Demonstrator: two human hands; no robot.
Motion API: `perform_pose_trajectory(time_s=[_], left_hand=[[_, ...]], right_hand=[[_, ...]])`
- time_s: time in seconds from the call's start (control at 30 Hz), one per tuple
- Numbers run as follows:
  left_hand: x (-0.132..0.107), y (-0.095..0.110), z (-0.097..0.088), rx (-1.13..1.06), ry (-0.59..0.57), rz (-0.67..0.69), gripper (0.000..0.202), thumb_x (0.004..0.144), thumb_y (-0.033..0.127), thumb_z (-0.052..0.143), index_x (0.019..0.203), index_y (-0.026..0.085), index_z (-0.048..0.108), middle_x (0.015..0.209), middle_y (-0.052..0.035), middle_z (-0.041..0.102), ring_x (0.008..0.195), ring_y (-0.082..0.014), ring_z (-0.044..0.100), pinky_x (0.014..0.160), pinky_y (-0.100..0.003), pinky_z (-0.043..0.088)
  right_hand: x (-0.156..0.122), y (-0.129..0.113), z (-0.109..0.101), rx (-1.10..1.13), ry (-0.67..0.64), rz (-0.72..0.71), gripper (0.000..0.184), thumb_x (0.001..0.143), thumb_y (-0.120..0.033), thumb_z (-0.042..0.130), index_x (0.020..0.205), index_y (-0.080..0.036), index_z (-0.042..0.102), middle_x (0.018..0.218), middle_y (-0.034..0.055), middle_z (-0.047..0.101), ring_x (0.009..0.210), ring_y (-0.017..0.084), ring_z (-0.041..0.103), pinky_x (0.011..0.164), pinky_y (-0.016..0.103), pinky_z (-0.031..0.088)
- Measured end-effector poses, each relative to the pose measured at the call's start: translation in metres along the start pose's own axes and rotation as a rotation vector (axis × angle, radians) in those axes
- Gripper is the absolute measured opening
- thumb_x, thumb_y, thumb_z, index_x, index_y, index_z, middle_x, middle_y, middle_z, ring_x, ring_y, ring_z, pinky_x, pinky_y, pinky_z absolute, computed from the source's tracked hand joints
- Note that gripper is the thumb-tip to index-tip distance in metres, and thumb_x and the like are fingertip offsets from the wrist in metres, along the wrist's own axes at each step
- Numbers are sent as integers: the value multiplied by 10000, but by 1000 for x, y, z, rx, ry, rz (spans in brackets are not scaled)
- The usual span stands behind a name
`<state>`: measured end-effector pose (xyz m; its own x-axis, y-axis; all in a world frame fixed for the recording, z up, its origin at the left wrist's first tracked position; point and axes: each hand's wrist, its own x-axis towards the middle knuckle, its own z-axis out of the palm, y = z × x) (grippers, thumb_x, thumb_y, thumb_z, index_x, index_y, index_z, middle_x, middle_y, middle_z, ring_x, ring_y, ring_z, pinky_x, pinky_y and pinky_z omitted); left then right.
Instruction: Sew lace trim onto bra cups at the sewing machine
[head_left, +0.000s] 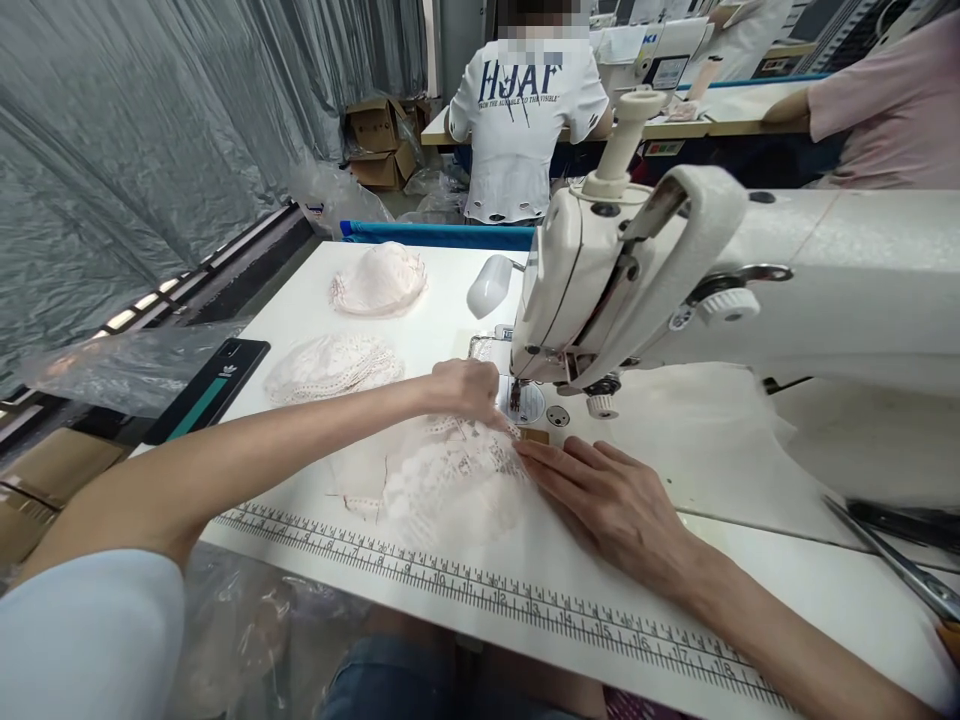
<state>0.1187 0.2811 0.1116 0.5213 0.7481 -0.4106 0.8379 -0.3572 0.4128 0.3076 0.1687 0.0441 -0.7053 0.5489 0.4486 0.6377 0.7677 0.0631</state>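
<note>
Head view: along the near edge of the desk [675, 440] runs a printed ruler [525, 600]. Just beyond it lies a pale lace piece [450, 485], spread flat near the middle of the desk. The right hand [615, 500] lies open and flat, palm down, its fingertips pressing the right edge of the lace. The left hand [465, 388] rests on the far edge of the lace, fingers bent down onto it; whether they pinch the cloth cannot be told. Between the 2 hands the lace's far right corner reaches the presser foot [516, 398] of the sewing machine [675, 290], whose white body fills the right side. Scissors [900, 570] lie by the right edge. Toward the left edge lies a phone [210, 388], with 2 lace piles, 1 nearer [334, 365] and 1 farther [380, 280]. A small lamp [489, 286] sits beside the machine head. Past the far edge stands a person in a white shirt [525, 130], back turned, and at the far right a pink sleeve [885, 100] shows.
</note>
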Motion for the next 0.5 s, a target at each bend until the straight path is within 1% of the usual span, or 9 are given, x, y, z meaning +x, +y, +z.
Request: perform_pose_trajectory(time_s=[0.07,0.13,0.17,0.2,0.23,0.3,0.37,0.43,0.5], left_hand=[[-1,-3,-3,111,140,-64,366,615,365,751,443,155,506,470,-13,516,482,-128,469,507,-258,302],[-7,-3,0,228,340,-64,253,681,311,723,555,145,579,563,-27,561,560,-152,507,563,-274,330],[-11,-3,4,277,431,-20,170,735,261,680,637,138,616,623,-38,586,607,-162,527,597,-284,350],[-16,-2,10,324,497,52,108,794,199,614,716,129,639,683,-50,609,658,-169,546,635,-297,369],[-22,-2,17,360,536,154,136,842,140,534,774,121,650,736,-61,627,706,-170,561,676,-308,387],[-33,-2,33,440,529,387,295,889,44,383,804,116,656,820,-75,653,784,-166,580,744,-325,408],[-41,-4,47,524,522,532,330,890,11,358,819,124,659,902,-72,674,830,-166,594,785,-342,418],[-46,-7,56,578,538,579,288,886,14,391,873,133,654,960,-63,682,861,-164,605,824,-352,425],[-47,-11,59,584,557,578,274,887,14,397,940,140,635,983,-57,683,888,-156,611,868,-354,427]], right_hand=[[0,-1,1,8,-13,12,358,847,-43,460,1154,-123,626,1247,89,631,877,225,619,555,319,450],[0,-1,1,15,-19,21,355,846,-56,466,1157,-127,624,1264,87,620,897,229,616,575,326,442],[0,-1,1,20,-22,26,354,851,-63,466,1163,-130,620,1269,86,616,901,229,614,583,329,437],[0,-2,2,25,-23,30,353,858,-71,464,1172,-132,615,1273,84,614,900,226,612,589,330,430],[1,-2,2,31,-22,35,348,867,-79,462,1177,-133,611,1273,81,614,890,222,610,592,330,422],[1,-1,2,38,-17,44,326,885,-95,459,1168,-133,614,1268,78,618,858,210,607,591,329,405],[2,-1,2,46,-17,49,296,899,-118,460,1144,-133,624,1266,84,619,830,200,603,591,329,389],[3,-1,2,58,-20,56,288,910,-138,460,1149,-135,620,1267,88,618,821,193,599,597,328,376],[4,0,3,72,-21,67,297,916,-149,460,1177,-138,602,1263,82,621,833,190,597,610,327,369]])
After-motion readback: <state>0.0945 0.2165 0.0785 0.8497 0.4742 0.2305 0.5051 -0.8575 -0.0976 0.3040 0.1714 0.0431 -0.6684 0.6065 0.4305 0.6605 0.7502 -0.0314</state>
